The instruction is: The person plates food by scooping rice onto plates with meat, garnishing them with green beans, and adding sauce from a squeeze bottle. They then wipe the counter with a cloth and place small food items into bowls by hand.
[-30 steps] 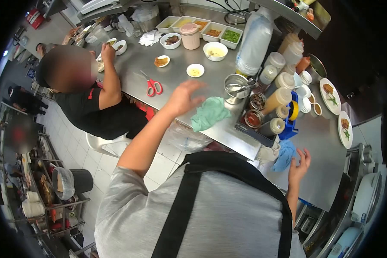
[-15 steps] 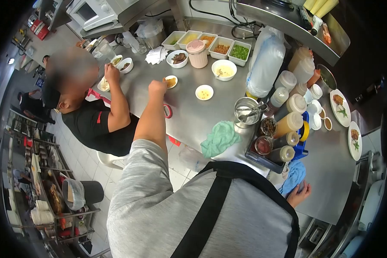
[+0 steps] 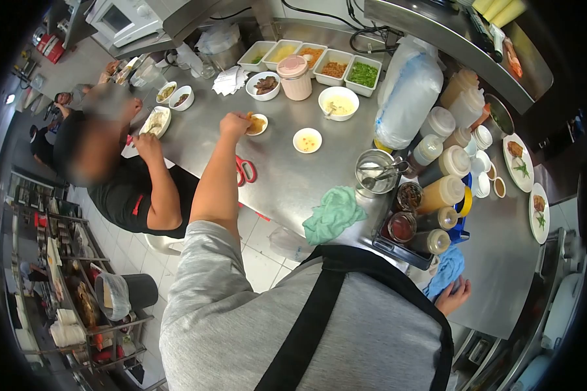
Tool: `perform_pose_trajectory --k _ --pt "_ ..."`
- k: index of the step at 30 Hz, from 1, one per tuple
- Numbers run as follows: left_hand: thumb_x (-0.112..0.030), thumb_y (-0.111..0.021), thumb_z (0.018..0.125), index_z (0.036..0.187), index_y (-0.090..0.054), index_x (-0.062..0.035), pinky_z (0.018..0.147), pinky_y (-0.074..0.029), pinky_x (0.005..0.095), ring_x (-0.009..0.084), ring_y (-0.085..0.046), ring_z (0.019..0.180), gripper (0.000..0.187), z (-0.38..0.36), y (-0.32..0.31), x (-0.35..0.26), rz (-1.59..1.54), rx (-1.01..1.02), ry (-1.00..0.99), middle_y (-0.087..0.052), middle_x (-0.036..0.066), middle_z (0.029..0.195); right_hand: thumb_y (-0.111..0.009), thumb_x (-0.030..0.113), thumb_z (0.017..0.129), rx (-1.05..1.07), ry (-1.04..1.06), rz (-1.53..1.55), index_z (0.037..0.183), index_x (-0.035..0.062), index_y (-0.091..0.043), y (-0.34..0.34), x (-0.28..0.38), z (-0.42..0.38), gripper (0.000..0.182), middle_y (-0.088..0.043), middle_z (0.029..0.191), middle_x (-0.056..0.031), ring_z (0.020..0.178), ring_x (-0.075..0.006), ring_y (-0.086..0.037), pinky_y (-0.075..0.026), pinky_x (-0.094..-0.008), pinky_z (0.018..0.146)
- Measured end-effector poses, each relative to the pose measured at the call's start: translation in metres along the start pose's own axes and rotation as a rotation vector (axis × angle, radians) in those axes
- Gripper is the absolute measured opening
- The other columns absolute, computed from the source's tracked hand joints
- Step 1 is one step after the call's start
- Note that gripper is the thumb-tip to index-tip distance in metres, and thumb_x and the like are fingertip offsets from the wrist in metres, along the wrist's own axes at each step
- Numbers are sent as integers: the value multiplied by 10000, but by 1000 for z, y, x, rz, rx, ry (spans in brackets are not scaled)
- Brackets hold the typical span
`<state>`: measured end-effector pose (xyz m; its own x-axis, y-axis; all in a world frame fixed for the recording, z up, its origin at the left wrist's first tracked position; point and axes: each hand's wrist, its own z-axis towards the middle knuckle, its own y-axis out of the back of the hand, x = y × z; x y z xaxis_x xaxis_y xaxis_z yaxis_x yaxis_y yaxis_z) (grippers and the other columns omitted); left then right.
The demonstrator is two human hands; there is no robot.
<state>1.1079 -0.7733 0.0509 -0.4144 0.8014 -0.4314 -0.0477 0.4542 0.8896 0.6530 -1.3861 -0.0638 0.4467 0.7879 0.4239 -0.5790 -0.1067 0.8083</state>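
Observation:
My left hand [image 3: 235, 125] reaches across the steel counter. Its fingers are closed on a golden-brown piece of food [image 3: 252, 122], at the left rim of a small white bowl [image 3: 259, 132] with orange-brown contents. Red-handled scissors [image 3: 246, 171] lie by my left forearm, partly hidden. Beside that bowl stands another small white bowl with yellow contents [image 3: 307, 141]. My right hand [image 3: 454, 297] rests at the counter's near edge with fingers apart, next to a blue cloth [image 3: 446, 271]; I see no object held in it.
A co-worker [image 3: 134, 189] sits at the left with a hand at a white dish [image 3: 155, 122]. Trays of chopped food [image 3: 363, 75] line the back. Sauce bottles [image 3: 442, 189], a metal pot [image 3: 376, 171] and a green cloth [image 3: 334, 215] stand or lie rightward. Two plated dishes [image 3: 518, 163] are far right.
My left hand has shifted slightly left and up, still by the small bowl. More of the scissors shows. The co-worker has leaned left, one hand now lower at the white dish. My right hand stays put.

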Motion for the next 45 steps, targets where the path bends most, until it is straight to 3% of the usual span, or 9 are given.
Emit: perform_pose_trajectory --k 6,8,11,16,22,28,33,39,45 --pt "-290 -633 745 860 -702 -116 775 -508 383 297 -640 898 220 12 -14 -2 299 -156 -132 -664 154 935 -586 87 801 -15 -43 48 1111 38 -570 -3 1 1 314 -437 1232 -208 1152 -363 -425 -337 -434 984" --pt "-318 -630 760 835 -667 -38 742 -507 414 336 -635 859 292 41 -30 16 440 -149 -305 -656 180 899 -586 70 795 -15 -87 33 1107 38 -568 -1 3 0 315 -432 1240 -209 1155 -366 -424 -338 -431 986" --pt "-375 -651 776 864 -640 -11 738 -495 442 354 -628 872 375 26 -27 3 373 -214 -269 -646 208 893 -600 63 772 -33 -103 45 1072 65 -583 6 12 2 300 -440 1230 -194 1135 -355 -436 -349 -414 973" --pt "-166 -594 765 849 -626 -49 722 -488 437 362 -618 863 148 0 -28 -11 347 -289 -389 -647 191 868 -617 71 742 -53 -138 89 1023 75 -601 12 20 5 281 -455 1203 -179 1101 -350 -448 -367 -420 947" --pt "-92 -596 719 866 -633 -56 706 -486 436 360 -623 820 156 3 -25 -13 279 -240 -444 -644 196 819 -624 85 740 -31 -146 78 1020 77 -604 17 24 6 280 -454 1207 -167 1099 -344 -447 -365 -421 941" --pt "-188 -656 731 820 -621 -65 689 -489 430 337 -621 818 156 -24 9 -50 305 -241 -441 -647 148 850 -626 89 740 -42 -148 79 1014 79 -608 15 24 6 275 -457 1205 -167 1096 -342 -451 -364 -422 939" --pt "-176 -575 803 868 -587 -110 660 -490 425 317 -565 837 94 -8 -22 -21 525 -515 -747 -547 98 918 -626 87 733 -57 -136 87 1009 74 -608 15 23 6 277 -464 1199 -169 1084 -344 -461 -368 -427 932" --pt "-124 -547 808 898 -620 -113 695 -493 415 311 -571 841 117 -40 -29 -17 487 -369 -835 -571 90 902 -622 74 731 -59 -142 104 1010 66 -608 10 19 5 279 -477 1191 -172 1083 -348 -465 -375 -422 928" --pt "-133 -606 778 902 -641 -76 723 -476 437 341 -598 853 140 -39 -26 -14 421 -168 -704 -630 146 895 -619 73 741 -51 -91 67 1022 59 -609 12 18 6 281 -474 1193 -181 1106 -352 -455 -368 -423 937"
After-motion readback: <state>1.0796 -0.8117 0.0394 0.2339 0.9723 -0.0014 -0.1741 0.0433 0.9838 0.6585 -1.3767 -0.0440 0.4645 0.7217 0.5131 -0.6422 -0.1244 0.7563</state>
